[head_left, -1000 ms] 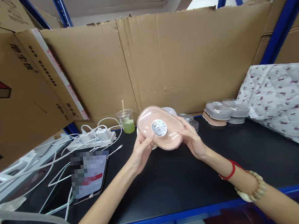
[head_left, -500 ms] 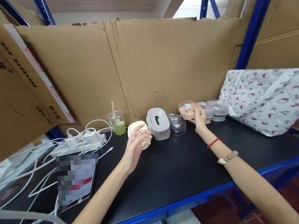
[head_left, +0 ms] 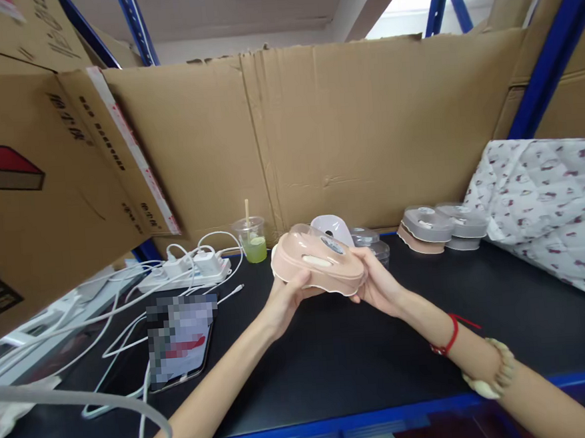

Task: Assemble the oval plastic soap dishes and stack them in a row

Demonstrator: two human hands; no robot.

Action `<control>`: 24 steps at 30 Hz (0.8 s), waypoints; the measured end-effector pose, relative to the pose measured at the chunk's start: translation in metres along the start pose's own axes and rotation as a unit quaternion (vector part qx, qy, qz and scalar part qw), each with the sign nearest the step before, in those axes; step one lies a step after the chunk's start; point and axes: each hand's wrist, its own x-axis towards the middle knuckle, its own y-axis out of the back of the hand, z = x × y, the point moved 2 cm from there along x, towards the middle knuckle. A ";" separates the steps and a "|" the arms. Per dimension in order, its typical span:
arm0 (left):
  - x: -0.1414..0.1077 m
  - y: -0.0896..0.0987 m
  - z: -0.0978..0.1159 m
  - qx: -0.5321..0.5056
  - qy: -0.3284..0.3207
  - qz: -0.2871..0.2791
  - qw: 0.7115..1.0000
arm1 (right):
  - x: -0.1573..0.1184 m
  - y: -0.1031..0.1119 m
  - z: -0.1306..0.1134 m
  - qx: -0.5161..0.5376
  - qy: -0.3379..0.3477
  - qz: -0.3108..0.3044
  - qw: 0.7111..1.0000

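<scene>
A beige plastic box with a clear lid (head_left: 299,248) is held up over the table, tilted so its top faces me. It has a wavy edge, a round sticker and a pale oval slot. My left hand (head_left: 286,305) grips its left side, thumb on the front and fingers underneath. My right hand (head_left: 381,285) is closed on its right end. Behind it, partly hidden, stands a pale lavender box part (head_left: 336,228) with a dark hole. Clear lids (head_left: 368,236) are stacked beside that. The cream-coloured piece is almost wholly hidden.
To the right stand boxes with clear lids, beige (head_left: 422,242) and grey (head_left: 463,242), next to a patterned quilted cloth (head_left: 547,208). At left are a cup of green drink (head_left: 255,248), a power strip (head_left: 216,271), white cables and a tablet (head_left: 183,340). Cardboard (head_left: 366,127) walls the back.
My right hand has brought the beige box from the right-hand row to the middle. My left hand has left the cream-coloured piece and now grips the box too. The view has shifted left.
</scene>
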 end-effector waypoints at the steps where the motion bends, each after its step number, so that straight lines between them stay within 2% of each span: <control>1: 0.000 0.001 0.001 -0.005 -0.001 0.013 1.000 | 0.001 0.001 0.004 -0.042 0.044 -0.004 0.998; 3: -0.001 0.001 0.002 -0.018 0.004 0.031 0.999 | 0.003 0.008 0.007 -0.147 0.191 0.043 0.970; 5: -0.001 0.000 0.003 -0.029 0.009 0.035 0.999 | 0.004 0.016 0.007 -0.249 0.338 0.081 0.904; 7: -0.002 -0.002 0.002 -0.029 0.015 0.026 0.999 | 0.003 0.019 0.008 -0.321 0.423 0.036 0.846; 10: -0.003 -0.003 0.000 -0.032 0.024 0.007 0.999 | 0.000 0.017 0.010 -0.366 0.474 -0.056 0.799; 12: -0.002 -0.004 -0.001 -0.039 0.028 -0.001 0.999 | -0.002 0.016 0.010 -0.367 0.482 -0.065 0.793; 15: 0.000 -0.003 0.000 -0.041 0.034 0.000 0.999 | -0.003 0.016 0.007 -0.349 0.482 -0.062 0.802; 21: -0.001 -0.002 -0.001 -0.058 0.058 0.012 0.997 | -0.003 0.019 -0.001 -0.237 0.449 -0.078 0.858; 24: -0.002 -0.004 -0.003 -0.064 0.066 0.002 0.996 | -0.003 0.019 0.000 -0.265 0.447 -0.080 0.851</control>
